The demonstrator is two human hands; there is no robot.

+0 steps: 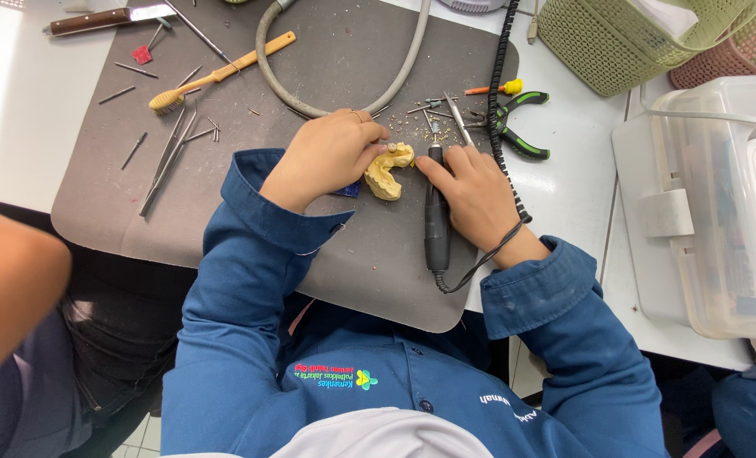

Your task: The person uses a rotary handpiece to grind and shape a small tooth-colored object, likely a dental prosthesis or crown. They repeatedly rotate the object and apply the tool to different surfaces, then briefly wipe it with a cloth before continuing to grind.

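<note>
Dental lab workbench. Grey mat (327,254) on white desk (22,102), yellow plaster jaw cast (388,170) at centre, black rotary handpiece (435,225), scattered burs (132,151), green-handled pliers (522,127) upper right, blue work coat (251,339).

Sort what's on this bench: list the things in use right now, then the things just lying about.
In use: left hand on the yellow dental cast; right hand holding the black handpiece.

Lying about: toothbrush, green-handled pliers, knife, tweezers, green basket, clear plastic box.

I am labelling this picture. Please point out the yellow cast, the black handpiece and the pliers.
Cast (388,174): head view, middle of its body.
Handpiece (436,229): head view, middle of its barrel.
Pliers (522,125): head view, between its handles.
</note>
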